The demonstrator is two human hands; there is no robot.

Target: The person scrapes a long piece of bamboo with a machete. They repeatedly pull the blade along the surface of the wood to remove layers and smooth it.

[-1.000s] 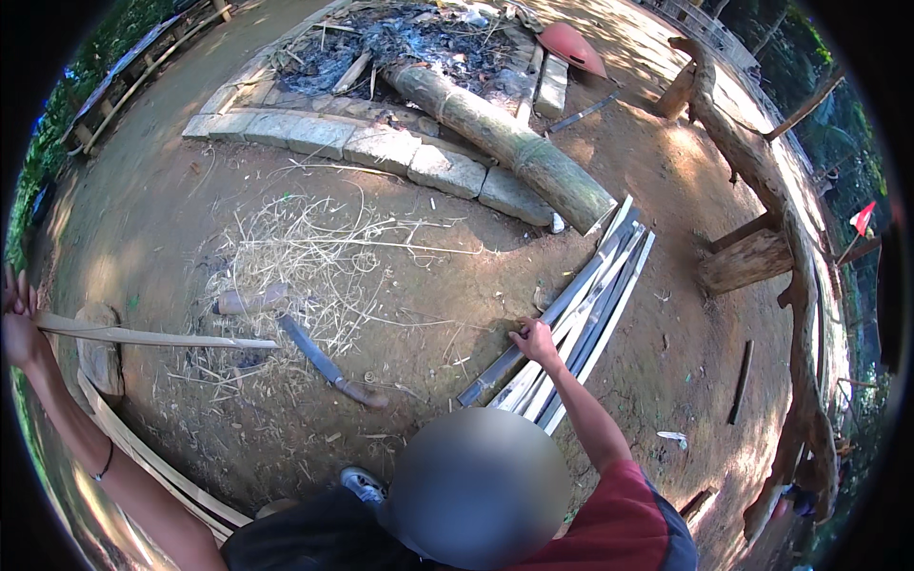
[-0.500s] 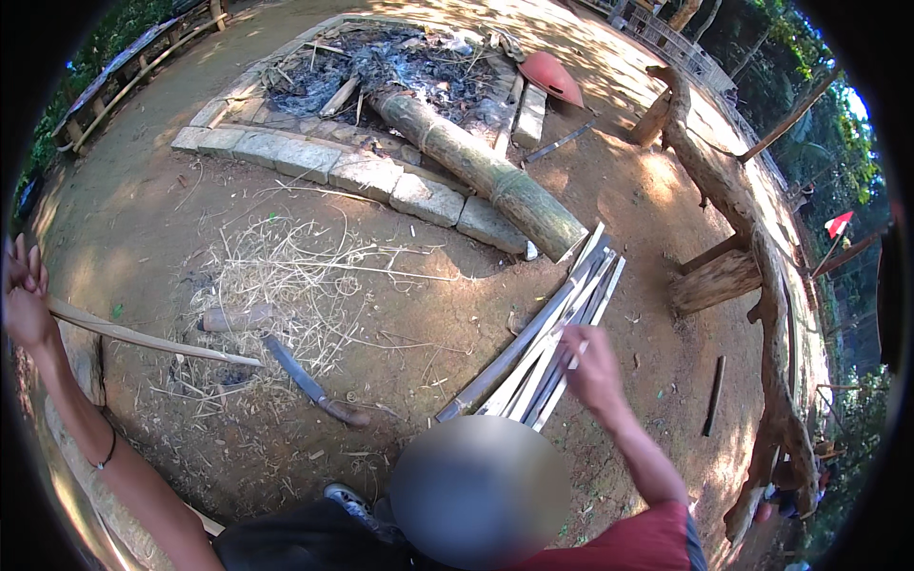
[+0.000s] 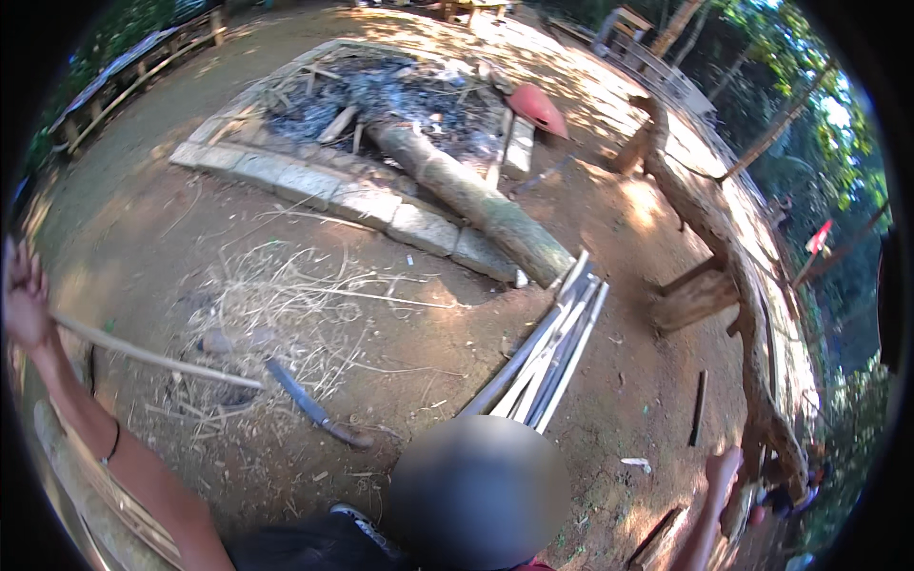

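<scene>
At the far left edge, my left hand [image 3: 27, 300] is closed on one end of a long pale bamboo strip [image 3: 157, 354]; the grip shows only in part. The strip's other end reaches the ground beside a machete [image 3: 307, 400] with a dark blade and a brown handle. My right hand [image 3: 724, 471] is at the lower right, fingers curled, with nothing visible in it. Between my hands lies a bundle of split bamboo strips [image 3: 543, 357], some pale and some dark. A round blurred patch covers its near end.
Light shavings [image 3: 286, 295] litter the dirt around a short log piece [image 3: 233, 339]. Beyond is a stone-edged fire pit [image 3: 362, 202] with ash and a thick log [image 3: 476, 200] sticking out. A red hard hat [image 3: 538, 109] sits behind. A gnarled trunk [image 3: 709, 224] runs along the right.
My right hand has left the bamboo strips and moved right and nearer to me. My left hand stays at the strip. The whole view has shifted slightly.
</scene>
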